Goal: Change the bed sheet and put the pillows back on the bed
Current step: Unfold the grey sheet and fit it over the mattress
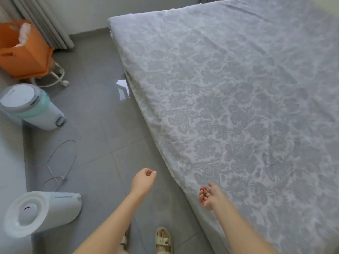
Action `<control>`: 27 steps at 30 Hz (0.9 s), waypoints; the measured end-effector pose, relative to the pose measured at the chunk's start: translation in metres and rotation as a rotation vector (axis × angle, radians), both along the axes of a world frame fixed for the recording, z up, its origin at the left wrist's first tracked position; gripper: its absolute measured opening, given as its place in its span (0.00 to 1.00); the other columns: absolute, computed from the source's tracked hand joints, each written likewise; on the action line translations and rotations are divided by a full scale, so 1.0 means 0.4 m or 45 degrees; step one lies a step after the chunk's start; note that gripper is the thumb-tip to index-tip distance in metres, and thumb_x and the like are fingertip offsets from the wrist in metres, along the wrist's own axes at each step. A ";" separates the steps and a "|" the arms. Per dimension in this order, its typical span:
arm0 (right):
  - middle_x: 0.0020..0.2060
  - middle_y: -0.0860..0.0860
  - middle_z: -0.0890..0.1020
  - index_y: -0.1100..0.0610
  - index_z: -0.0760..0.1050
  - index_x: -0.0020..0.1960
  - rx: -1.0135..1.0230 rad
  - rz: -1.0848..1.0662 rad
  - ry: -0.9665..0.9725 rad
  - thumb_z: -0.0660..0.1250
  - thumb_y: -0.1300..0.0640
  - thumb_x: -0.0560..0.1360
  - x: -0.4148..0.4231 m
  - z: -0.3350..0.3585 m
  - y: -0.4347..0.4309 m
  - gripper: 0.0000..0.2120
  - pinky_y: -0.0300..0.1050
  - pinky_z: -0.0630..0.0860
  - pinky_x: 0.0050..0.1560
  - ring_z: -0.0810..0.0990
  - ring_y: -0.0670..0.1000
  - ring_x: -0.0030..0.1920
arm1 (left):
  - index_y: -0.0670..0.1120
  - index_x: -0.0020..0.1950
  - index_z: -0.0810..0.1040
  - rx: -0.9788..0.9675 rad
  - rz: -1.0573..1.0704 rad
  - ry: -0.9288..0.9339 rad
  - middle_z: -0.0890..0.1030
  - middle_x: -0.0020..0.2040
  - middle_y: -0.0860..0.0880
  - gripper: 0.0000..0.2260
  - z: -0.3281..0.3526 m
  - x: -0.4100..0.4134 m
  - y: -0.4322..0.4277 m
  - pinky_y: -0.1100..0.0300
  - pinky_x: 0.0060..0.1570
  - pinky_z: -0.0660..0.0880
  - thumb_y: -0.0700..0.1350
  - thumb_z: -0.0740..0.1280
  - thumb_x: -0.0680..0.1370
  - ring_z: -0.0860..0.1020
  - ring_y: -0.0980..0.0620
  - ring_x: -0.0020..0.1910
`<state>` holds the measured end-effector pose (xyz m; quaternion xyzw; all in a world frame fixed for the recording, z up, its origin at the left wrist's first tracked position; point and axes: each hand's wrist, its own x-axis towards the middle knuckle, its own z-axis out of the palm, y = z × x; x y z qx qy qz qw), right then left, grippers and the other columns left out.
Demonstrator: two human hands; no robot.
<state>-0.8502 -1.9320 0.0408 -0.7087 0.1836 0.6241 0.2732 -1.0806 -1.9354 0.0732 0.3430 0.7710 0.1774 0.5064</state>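
**A:** What's closest?

**B:** Two bare forearms reaching forward. Below them are feet in pale sandals (163, 241) on the floor (102, 116).

**A:** And the room?

**B:** The floor is glossy grey tile, with a pale wall (88, 11) at the far end. A grey curtain (45, 21) hangs in the far left corner. Beside it an orange bag (23, 52) sits on a white wheeled stand. Two white drum-shaped units stand along the floor's left edge. One unit (31, 105) is nearer the bag and the other (40, 211) is nearer the feet. A thin looped cable (62, 162) lies between them.

**A:** Where is the sheet?

**B:** The sheet (238, 88) is grey-blue with a floral pattern. It is spread over the bed (211, 220), covers all of the top that shows, and hangs over the left side edge.

**A:** Which way does it run?

**B:** That side edge goes from just beside the feet away to the bed's far left corner, close to the wall. The far edge then runs off to the right. I cannot tell head end from foot end.

**A:** The hands?

**B:** The left hand (145, 178) is held out over the floor, apart from the bed. Its fingers are loosely curled toward the thumb and I see nothing in them. The right hand (209, 196) is just beside the bed's left edge. Its palm is turned up, its fingers are relaxed and half bent, and it holds nothing. I cannot tell whether it touches the sheet.
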 end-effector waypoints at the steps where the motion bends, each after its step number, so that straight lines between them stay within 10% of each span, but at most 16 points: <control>1: 0.33 0.54 0.73 0.63 0.71 0.39 -0.015 -0.061 0.010 0.58 0.51 0.81 -0.005 -0.016 0.028 0.18 0.30 0.66 0.19 0.68 0.48 0.30 | 0.46 0.44 0.75 -0.027 -0.036 -0.001 0.81 0.44 0.46 0.07 -0.031 0.005 0.046 0.57 0.42 0.72 0.47 0.62 0.79 0.76 0.48 0.42; 10: 0.28 0.55 0.72 0.64 0.71 0.38 -0.298 -0.547 0.070 0.63 0.41 0.77 -0.057 -0.201 0.152 0.25 0.35 0.69 0.19 0.69 0.50 0.26 | 0.42 0.49 0.73 -0.364 0.034 -0.266 0.75 0.46 0.44 0.11 -0.290 0.073 0.390 0.51 0.47 0.78 0.49 0.64 0.79 0.74 0.49 0.40; 17: 0.56 0.60 0.74 0.61 0.69 0.59 0.073 -1.069 -0.024 0.61 0.43 0.78 -0.149 -0.349 0.133 0.22 0.52 0.73 0.54 0.74 0.58 0.63 | 0.42 0.63 0.70 -0.676 0.140 -0.528 0.70 0.55 0.45 0.16 -0.431 0.113 0.440 0.53 0.53 0.74 0.47 0.66 0.79 0.73 0.45 0.57; 22: 0.43 0.55 0.77 0.60 0.73 0.47 0.190 -1.155 -0.179 0.61 0.60 0.80 -0.189 -0.383 0.083 0.05 0.40 0.74 0.40 0.76 0.49 0.40 | 0.42 0.61 0.72 -0.742 0.159 -0.553 0.72 0.55 0.45 0.18 -0.523 0.114 0.422 0.55 0.52 0.75 0.51 0.68 0.77 0.77 0.47 0.50; 27: 0.28 0.51 0.78 0.60 0.74 0.36 0.041 -0.749 -0.500 0.67 0.55 0.78 -0.206 -0.378 0.046 0.13 0.36 0.69 0.25 0.72 0.43 0.22 | 0.44 0.40 0.69 -0.516 0.145 -0.406 0.71 0.36 0.48 0.13 -0.570 0.103 0.402 0.62 0.32 0.70 0.48 0.70 0.76 0.69 0.54 0.30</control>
